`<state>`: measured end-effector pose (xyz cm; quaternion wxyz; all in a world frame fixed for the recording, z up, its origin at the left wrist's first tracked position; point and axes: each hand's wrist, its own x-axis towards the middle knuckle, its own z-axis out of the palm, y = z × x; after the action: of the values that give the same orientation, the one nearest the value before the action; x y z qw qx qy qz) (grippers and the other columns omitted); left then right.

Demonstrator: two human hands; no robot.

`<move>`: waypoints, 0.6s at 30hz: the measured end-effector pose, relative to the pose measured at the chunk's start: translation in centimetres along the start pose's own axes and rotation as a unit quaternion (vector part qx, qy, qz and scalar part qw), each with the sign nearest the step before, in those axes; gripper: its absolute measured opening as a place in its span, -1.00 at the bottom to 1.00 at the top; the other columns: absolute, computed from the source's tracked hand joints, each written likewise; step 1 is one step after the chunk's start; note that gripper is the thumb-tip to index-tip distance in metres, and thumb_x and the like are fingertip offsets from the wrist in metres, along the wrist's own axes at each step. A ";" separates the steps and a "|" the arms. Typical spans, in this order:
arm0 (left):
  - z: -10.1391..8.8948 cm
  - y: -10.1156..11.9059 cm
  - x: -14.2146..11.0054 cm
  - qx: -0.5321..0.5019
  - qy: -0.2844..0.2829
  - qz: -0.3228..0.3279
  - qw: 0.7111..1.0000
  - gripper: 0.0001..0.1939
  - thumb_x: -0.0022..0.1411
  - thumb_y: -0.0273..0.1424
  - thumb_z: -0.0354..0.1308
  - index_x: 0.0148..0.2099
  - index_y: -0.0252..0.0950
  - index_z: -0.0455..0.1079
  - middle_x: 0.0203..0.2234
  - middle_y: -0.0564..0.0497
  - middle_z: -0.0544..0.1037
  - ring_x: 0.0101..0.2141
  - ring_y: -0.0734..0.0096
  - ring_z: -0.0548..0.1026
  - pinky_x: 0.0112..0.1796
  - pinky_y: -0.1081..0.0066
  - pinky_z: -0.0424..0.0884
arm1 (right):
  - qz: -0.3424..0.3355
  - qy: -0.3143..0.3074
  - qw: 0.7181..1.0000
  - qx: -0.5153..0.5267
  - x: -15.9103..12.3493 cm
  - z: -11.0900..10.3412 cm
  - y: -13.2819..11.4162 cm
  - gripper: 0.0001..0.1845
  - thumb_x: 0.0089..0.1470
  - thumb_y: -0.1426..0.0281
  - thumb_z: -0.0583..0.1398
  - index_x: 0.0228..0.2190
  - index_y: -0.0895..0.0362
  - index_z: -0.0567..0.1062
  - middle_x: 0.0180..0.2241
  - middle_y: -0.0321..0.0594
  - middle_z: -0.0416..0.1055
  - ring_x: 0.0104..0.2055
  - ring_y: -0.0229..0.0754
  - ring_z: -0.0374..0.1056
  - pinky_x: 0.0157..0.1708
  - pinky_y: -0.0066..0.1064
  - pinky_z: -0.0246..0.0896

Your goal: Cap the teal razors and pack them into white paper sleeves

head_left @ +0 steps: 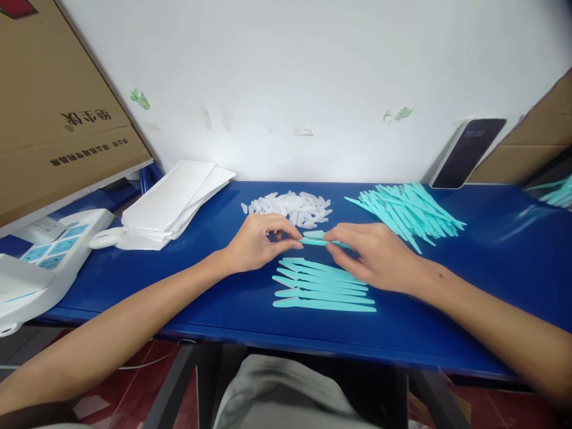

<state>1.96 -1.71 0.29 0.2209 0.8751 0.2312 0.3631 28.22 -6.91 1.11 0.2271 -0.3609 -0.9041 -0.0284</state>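
Observation:
Above the middle of the table, my right hand (373, 253) pinches a turquoise eyebrow razor (314, 242) by its handle. My left hand (266, 241) has thumb and forefinger closed at the razor's blade end; whether a small cap is between them is hidden. A second turquoise piece shows just behind the held razor. Below my hands lies a row of several turquoise razors (324, 293), blade ends to the left. Right behind my left hand is a pile of small translucent white caps (295, 205).
A heap of turquoise razors (409, 211) lies at the back right of the blue table (214, 298). Behind it a phone (469, 154) leans upright. White flat sleeves (172, 199), a white power strip (84, 244) and a cardboard box (67, 113) occupy the left side.

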 end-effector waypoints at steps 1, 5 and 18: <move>0.0 0.0 0.0 -0.004 -0.002 0.008 1.000 -0.77 0.37 -0.20 0.32 -0.22 -0.27 0.59 -0.35 -0.03 0.65 -0.38 0.40 0.51 -0.35 0.39 0.42 | -0.004 0.007 1.000 0.002 0.0 0.0 0.0 -0.70 0.38 0.37 0.03 -0.21 0.15 0.54 -0.41 -0.20 0.50 -0.47 -0.22 0.31 -0.43 -0.36 0.09; -1.0 -0.7 0.3 0.063 -0.045 0.007 0.997 -0.76 0.45 -0.20 0.20 -0.12 -0.25 0.58 -0.31 -0.03 0.63 -0.31 0.36 0.52 -0.26 0.36 0.39 | 0.019 -0.010 1.000 -0.004 0.0 0.0 0.2 -0.72 0.37 0.37 0.05 -0.23 0.16 0.55 -0.34 -0.16 0.48 -0.42 -0.21 0.34 -0.42 -0.36 0.11; -4.6 -3.1 0.4 0.288 -0.099 -0.059 0.951 -0.72 0.35 -0.28 0.11 -0.11 -0.28 0.60 -0.68 0.15 0.41 -0.62 0.43 0.37 -0.10 0.23 0.37 | 0.083 -0.094 0.992 -0.032 -0.3 -0.8 1.3 -0.78 0.24 0.38 0.12 -0.30 0.10 0.58 -0.34 -0.20 0.54 -0.45 -0.20 0.35 -0.45 -0.35 0.08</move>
<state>-1.95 1.97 1.77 0.0024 0.9179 0.3538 0.1795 29.58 -6.34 1.57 0.1311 -0.4426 -0.8870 -0.0039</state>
